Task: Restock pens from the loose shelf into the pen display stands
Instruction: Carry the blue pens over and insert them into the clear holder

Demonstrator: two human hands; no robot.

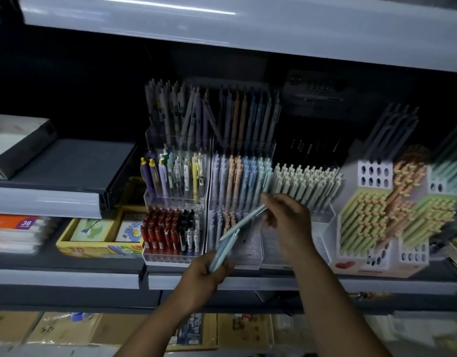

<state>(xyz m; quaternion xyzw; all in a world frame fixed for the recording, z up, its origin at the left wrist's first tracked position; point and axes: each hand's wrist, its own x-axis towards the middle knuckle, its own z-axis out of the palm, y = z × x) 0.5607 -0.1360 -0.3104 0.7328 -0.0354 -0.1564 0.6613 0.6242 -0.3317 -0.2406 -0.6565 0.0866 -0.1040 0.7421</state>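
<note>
My left hand (205, 275) grips a small bunch of pale blue pens (223, 249) that point up and right, in front of the shelf edge. My right hand (286, 215) pinches the top end of one pale blue pen (244, 222), which slants down-left toward the bunch. Both hands are in front of a clear tiered pen display stand (250, 249) holding rows of lilac, peach, blue and mint pens (239, 179). The stand's lower front tier behind my hands looks partly filled.
Left of it stands a clear stand with red and black pens (168, 233) and mixed coloured pens above. A rack of pale green pens (307, 184) and white holed stands with green and orange pens (382, 215) are to the right. A yellow box (98, 240) sits left. Cardboard boxes lie below.
</note>
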